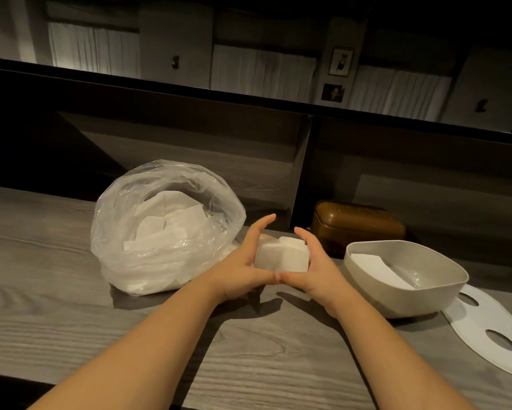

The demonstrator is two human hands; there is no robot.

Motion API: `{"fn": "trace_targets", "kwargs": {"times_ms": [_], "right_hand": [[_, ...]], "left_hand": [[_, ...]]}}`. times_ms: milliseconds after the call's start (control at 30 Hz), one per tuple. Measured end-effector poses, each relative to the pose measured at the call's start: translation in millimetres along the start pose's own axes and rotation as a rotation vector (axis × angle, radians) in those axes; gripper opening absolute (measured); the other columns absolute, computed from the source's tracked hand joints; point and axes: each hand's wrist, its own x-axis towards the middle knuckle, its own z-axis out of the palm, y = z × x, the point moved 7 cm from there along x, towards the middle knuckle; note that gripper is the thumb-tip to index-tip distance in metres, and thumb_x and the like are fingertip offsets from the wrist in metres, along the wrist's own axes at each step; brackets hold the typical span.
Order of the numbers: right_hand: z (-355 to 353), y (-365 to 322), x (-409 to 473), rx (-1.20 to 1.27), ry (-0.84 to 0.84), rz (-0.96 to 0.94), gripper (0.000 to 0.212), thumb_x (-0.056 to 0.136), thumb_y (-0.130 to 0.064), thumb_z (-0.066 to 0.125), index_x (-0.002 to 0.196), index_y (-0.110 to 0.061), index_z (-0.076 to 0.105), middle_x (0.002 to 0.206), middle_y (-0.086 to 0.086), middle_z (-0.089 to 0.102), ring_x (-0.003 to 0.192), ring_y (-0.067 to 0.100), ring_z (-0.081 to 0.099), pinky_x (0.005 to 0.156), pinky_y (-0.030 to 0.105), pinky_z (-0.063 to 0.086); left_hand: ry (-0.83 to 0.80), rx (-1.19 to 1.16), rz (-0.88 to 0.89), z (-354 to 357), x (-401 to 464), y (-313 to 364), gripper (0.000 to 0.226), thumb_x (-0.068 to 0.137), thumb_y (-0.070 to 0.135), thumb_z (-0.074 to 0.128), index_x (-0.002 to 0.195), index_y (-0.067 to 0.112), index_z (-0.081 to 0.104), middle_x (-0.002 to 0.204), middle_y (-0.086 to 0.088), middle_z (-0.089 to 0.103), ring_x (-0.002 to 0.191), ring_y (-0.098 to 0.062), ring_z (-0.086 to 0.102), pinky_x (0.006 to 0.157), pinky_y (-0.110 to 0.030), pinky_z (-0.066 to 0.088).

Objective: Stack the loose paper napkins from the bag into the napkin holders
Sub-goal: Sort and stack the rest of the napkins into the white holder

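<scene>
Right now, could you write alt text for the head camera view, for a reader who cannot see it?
Two hands, the left hand and right hand, press a stack of white paper napkins between them above a grey wooden counter. A clear plastic bag of loose napkins lies to the left; a beige napkin holder stands to the right, a brown box behind.

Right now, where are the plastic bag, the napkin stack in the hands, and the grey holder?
plastic bag (pixel 166 226), head view, on its clear front wall.
napkin stack (pixel 281 255), head view, on its front face between both hands.
grey holder (pixel 405 297), head view, on its near outer wall.
</scene>
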Motion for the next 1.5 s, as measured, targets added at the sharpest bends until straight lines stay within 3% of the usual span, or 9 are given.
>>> {"fn": "trace_targets", "kwargs": {"times_ms": [100,267,533,700,833,1000,1100,1200,1500], "right_hand": [[-8.4,0.0,1.3,0.056,0.09,-0.002,0.089,0.078,-0.007,0.08,0.145,-0.037,0.031,0.145,0.0,0.04,0.124,0.023,0.048,0.095,0.045,0.054],[-15.8,4.7,-0.5,0.045,0.14,0.007,0.064,0.083,-0.007,0.075,0.133,-0.032,0.045,0.129,-0.001,0.052,0.106,0.018,0.056,0.081,0.034,0.06],[-3.6,2.6,-1.1,0.087,0.016,0.01,0.081,0.079,-0.007,0.079,0.141,-0.035,0.035,0.129,-0.007,0.042,0.114,0.017,0.05,0.075,0.02,0.055],[-12.3,5.7,0.3,0.089,0.1,0.03,0.048,0.084,-0.011,0.075,0.118,-0.032,0.05,0.12,-0.003,0.055,0.098,0.016,0.057,0.061,0.018,0.055],[-3.6,4.5,0.0,0.085,0.018,0.045,0.058,0.081,-0.012,0.078,0.122,-0.034,0.043,0.11,-0.012,0.048,0.099,0.014,0.053,0.067,0.018,0.055],[-15.0,1.7,-0.1,0.13,0.124,0.023,0.042,0.081,-0.012,0.077,0.114,-0.026,0.054,0.112,-0.006,0.062,0.104,0.015,0.062,0.077,0.027,0.059],[-13.3,2.9,-0.7,0.242,0.109,0.029,0.037,0.082,-0.01,0.076,0.107,-0.029,0.057,0.113,-0.004,0.066,0.105,0.015,0.065,0.081,0.031,0.06],[-12.8,5.6,0.2,0.223,0.097,0.038,0.035,0.084,-0.009,0.073,0.102,-0.033,0.057,0.114,-0.003,0.066,0.106,0.017,0.065,0.085,0.037,0.059],[-4.6,4.0,-0.9,0.15,-0.015,0.029,0.047,0.083,-0.011,0.075,0.115,-0.031,0.048,0.119,-0.002,0.056,0.107,0.017,0.058,0.073,0.023,0.057]], "left_hand": [[0.068,0.005,-0.011,-4.9,0.7,-0.7,0.09,0.086,0.003,0.066,0.142,0.053,0.017,0.126,0.005,0.041,0.097,-0.019,0.06,0.08,-0.027,0.059],[0.187,-0.036,-0.02,-15.5,-0.6,-5.2,0.078,0.087,0.002,0.065,0.138,0.049,0.029,0.134,0.002,0.046,0.106,-0.013,0.057,0.077,-0.02,0.058],[0.037,0.051,-0.042,-2.8,0.4,-5.6,0.091,0.089,0.01,0.068,0.149,0.047,0.01,0.124,0.015,0.04,0.105,-0.007,0.053,0.076,-0.008,0.05],[0.23,0.005,-0.09,-18.6,1.5,-15.6,0.067,0.093,0.006,0.06,0.144,0.04,0.033,0.139,0.0,0.05,0.107,-0.012,0.056,0.068,-0.011,0.053],[0.111,-0.011,-0.09,-9.9,2.2,-15.6,0.07,0.093,0.007,0.059,0.146,0.042,0.028,0.135,0.003,0.041,0.109,-0.017,0.055,0.074,-0.017,0.056],[0.232,-0.063,-0.1,-22.1,2.3,-13.8,0.059,0.093,0.009,0.063,0.142,0.034,0.04,0.128,0.008,0.049,0.103,-0.009,0.056,0.073,-0.016,0.056],[0.212,-0.184,-0.141,-23.0,2.6,-18.9,0.051,0.088,0.003,0.067,0.13,0.029,0.052,0.126,0.002,0.058,0.113,-0.016,0.059,0.09,-0.033,0.058],[0.201,-0.166,-0.149,-21.9,1.2,-18.0,0.048,0.083,0.004,0.073,0.121,0.03,0.058,0.119,0.001,0.062,0.11,-0.018,0.062,0.088,-0.037,0.059],[0.041,-0.063,-0.088,-3.4,-0.7,-5.7,0.078,0.088,0.011,0.07,0.139,0.047,0.023,0.128,0.003,0.041,0.109,-0.021,0.057,0.087,-0.029,0.058]]}}
